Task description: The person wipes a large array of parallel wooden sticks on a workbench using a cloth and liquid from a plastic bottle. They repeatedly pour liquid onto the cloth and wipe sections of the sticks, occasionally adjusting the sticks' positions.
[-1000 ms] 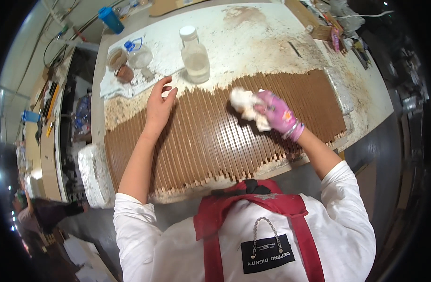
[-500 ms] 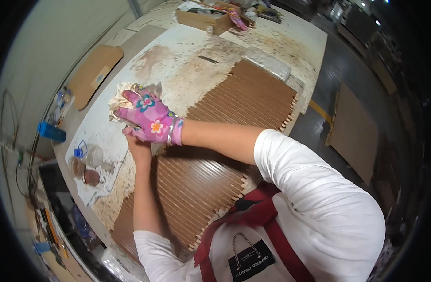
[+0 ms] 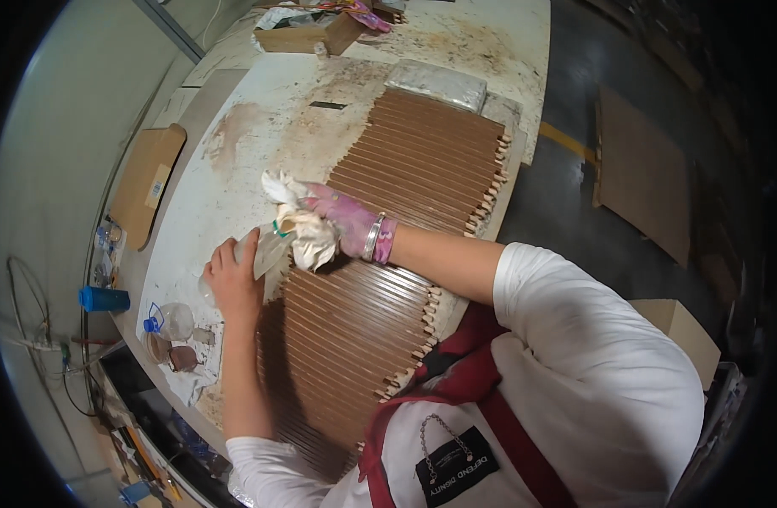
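1. Brown strips [image 3: 359, 292]: we saw them spanning 7 to 1 o'clock.
2. Clear bottle [image 3: 272, 251]: 9 o'clock, tilted, our left hand [image 3: 233, 281]'s fingers clamped round it.
3. White cloth [image 3: 312, 240]: 10 o'clock, at bottle's neck, our gloved right hand [image 3: 344, 217]'s fingers clamped on it.

The left hand [image 3: 234, 278] is being held back upward, its thumb [image 3: 250, 251] being set apart from the curled fingers [image 3: 228, 254]. The left forearm [image 3: 247, 372] is being stretched nearly straight behind those fingers. To their right, the gloved right hand [image 3: 346, 218] is being held slightly blurred, its own partly hidden fingers being closed leftward. Behind them, the right forearm [image 3: 446, 258] is being extended from the right, the wrist [image 3: 378, 237] being held nearly straight.
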Demonstrator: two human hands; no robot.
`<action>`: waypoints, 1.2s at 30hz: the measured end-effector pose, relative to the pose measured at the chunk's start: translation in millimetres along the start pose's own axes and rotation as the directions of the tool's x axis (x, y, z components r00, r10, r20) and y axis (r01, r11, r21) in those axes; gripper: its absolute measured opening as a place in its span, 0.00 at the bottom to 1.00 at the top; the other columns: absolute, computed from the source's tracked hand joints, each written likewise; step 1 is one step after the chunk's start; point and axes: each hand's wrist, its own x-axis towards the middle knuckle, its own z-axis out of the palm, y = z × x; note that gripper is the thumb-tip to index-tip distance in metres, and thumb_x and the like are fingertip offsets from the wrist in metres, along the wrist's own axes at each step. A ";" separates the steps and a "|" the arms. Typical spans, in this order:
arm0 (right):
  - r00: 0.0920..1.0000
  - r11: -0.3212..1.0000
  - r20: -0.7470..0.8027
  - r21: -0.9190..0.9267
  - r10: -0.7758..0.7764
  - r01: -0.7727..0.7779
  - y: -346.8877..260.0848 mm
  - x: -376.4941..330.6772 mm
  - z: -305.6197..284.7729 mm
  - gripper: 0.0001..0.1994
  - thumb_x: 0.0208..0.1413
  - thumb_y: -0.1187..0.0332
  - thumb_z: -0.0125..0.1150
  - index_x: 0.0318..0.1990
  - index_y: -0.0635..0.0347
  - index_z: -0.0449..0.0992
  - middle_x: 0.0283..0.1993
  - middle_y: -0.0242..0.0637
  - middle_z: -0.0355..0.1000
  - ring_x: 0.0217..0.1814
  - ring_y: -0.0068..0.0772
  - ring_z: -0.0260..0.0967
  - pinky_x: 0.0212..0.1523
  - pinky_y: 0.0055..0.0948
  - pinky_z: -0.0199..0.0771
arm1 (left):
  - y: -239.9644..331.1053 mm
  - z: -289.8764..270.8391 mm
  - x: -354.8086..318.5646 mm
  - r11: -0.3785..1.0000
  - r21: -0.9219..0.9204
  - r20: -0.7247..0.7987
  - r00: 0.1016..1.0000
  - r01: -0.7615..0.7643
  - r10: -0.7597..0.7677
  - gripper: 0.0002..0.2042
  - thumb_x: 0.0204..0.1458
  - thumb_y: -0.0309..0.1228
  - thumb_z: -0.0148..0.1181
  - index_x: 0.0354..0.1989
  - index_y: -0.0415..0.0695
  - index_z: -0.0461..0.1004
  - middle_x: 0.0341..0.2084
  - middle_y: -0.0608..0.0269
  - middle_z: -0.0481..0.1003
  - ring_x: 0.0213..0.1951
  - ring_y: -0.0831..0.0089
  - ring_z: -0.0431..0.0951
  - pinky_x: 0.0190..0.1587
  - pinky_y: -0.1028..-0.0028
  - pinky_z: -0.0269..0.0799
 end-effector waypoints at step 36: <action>0.799 0.813 0.495 0.271 0.341 -0.515 44.9 -38.4 -56.5 0.20 0.66 0.63 0.38 0.59 0.63 0.62 0.56 0.48 0.69 0.54 0.42 0.71 0.54 0.39 0.75 | 0.2 -85.1 -41.5 0.947 0.251 0.178 0.971 -0.200 0.158 0.26 0.44 0.18 0.52 0.52 0.62 0.69 0.35 0.63 0.68 0.44 0.64 0.70 0.52 0.56 0.64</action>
